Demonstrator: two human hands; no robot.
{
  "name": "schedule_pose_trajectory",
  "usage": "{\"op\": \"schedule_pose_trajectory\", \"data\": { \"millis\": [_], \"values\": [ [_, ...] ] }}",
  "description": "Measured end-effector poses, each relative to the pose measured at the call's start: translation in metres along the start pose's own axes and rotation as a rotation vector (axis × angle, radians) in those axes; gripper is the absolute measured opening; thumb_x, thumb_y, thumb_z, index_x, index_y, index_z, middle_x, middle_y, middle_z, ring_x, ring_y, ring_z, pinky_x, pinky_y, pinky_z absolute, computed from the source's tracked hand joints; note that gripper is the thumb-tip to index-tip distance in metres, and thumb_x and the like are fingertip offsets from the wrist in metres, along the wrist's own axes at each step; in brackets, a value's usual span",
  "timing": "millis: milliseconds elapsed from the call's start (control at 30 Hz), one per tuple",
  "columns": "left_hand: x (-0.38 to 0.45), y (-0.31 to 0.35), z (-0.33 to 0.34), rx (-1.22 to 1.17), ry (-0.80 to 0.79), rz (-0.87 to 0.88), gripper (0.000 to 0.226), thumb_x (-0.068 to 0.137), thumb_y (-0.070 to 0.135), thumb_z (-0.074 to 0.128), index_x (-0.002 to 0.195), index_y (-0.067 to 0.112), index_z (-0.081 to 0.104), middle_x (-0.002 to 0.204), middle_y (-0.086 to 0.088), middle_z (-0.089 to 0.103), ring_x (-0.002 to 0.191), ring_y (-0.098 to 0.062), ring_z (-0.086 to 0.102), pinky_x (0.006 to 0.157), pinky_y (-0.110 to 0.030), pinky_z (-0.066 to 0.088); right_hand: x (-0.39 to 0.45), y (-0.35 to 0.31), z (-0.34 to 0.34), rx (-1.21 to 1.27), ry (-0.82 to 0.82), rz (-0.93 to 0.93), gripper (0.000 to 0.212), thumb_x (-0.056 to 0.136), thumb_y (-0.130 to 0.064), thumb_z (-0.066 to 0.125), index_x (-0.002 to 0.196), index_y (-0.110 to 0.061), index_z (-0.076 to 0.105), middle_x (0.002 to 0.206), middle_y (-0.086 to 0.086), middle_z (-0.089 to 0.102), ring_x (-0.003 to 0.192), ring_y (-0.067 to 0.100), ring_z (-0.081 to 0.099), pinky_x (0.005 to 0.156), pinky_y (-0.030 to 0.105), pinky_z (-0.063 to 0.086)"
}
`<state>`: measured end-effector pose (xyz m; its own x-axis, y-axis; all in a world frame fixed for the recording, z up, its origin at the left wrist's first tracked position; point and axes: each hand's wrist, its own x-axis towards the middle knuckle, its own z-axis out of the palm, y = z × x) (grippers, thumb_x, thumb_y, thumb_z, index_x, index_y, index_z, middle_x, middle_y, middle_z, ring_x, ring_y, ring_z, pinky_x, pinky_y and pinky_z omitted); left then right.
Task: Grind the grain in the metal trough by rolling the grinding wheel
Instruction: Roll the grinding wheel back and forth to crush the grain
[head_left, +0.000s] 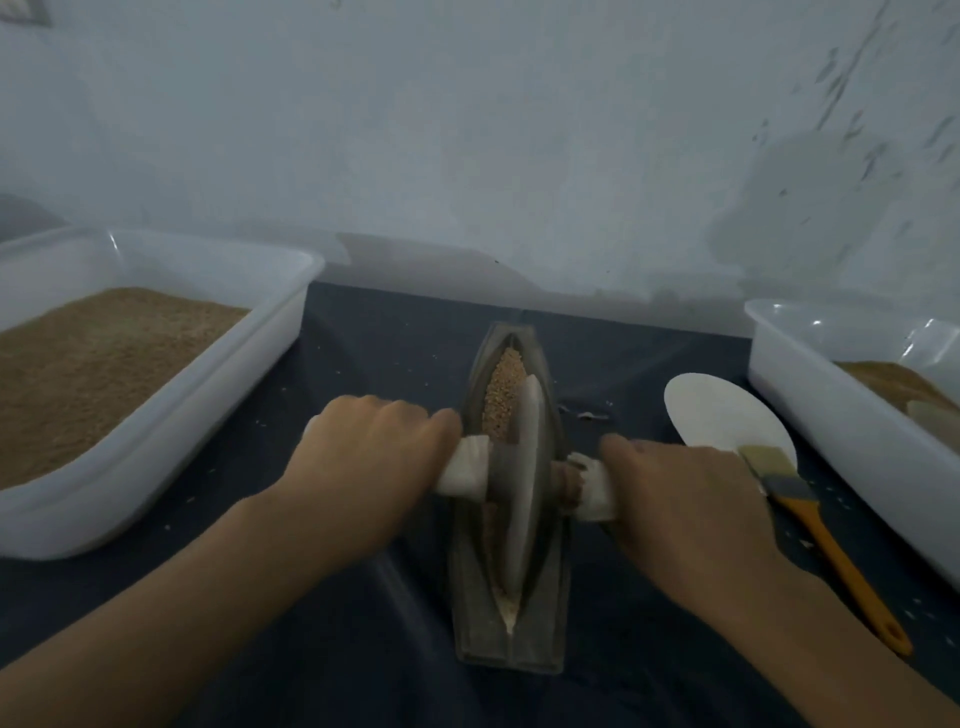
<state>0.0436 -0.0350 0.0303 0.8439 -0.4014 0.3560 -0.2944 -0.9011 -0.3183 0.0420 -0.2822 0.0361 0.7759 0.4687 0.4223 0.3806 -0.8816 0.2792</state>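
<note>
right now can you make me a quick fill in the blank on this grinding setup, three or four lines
1. Both hands grip the cloth-wrapped handles of the grinding ____, the left hand on one side and the right hand on the other.
2. The grain lies in the ____ end of the metal trough.
3. The brush has an ____ handle.
4. The brush's bristles rest on a white ____.

Missing words: wheel; far; orange; disc

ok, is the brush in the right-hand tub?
No, the brush lies on the dark cloth beside the white disc, outside the right tub.
</note>
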Motion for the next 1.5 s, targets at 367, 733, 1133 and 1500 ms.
{"op": "schedule_pose_trajectory", "data": {
  "millis": [367,733,1133,1500],
  "values": [
    [0.060,-0.015,0.039,0.029,0.014,-0.109,0.029,0.080,0.027,0.062,0.079,0.025,0.033,0.076,0.002,0.058,0.064,-0.025,0.056,0.053,-0.033,0.026,0.066,0.020,0.051,-0.058,-0.023,0.099,0.025,0.080,-0.039,0.065,0.080,-0.026,0.044,0.065,-0.004,0.053,0.052,0.018,0.035,0.050,0.028,0.022],
    [0.003,0.001,-0.001,0.003,0.027,0.057,0.054,0.063,0.028,0.077,0.078,0.027,0.025,0.063,0.008,0.026,0.053,-0.016,0.031,0.049,-0.030,0.022,-0.002,0.003,0.007,0.050,-0.008,-0.008,0.054,0.039,-0.026,0.090,0.066,-0.025,0.042,0.047,-0.007,0.045,0.035,0.014,0.032,0.043,0.018,0.014],
    [0.055,-0.017,0.043,0.048,0.051,-0.104,0.032,0.077,0.024,0.065,0.079,0.021,0.033,0.075,-0.002,0.058,0.061,-0.030,0.055,0.051,-0.033,0.025,0.068,0.024,0.056,-0.103,0.006,0.060,0.034,0.074,-0.030,0.071,0.075,-0.023,0.038,0.059,0.000,0.051,0.050,0.027,0.047,0.048,0.030,0.026],
    [0.014,-0.005,0.010,-0.005,-0.027,-0.043,0.035,0.077,0.026,0.063,0.077,0.026,0.028,0.061,0.008,0.025,0.048,-0.013,0.019,0.046,-0.028,0.011,0.013,0.009,0.018,-0.061,-0.044,-0.026,0.039,0.063,-0.034,0.079,0.074,-0.024,0.043,0.057,-0.003,0.052,0.044,0.023,0.047,0.046,0.025,0.018]
  ]
}}
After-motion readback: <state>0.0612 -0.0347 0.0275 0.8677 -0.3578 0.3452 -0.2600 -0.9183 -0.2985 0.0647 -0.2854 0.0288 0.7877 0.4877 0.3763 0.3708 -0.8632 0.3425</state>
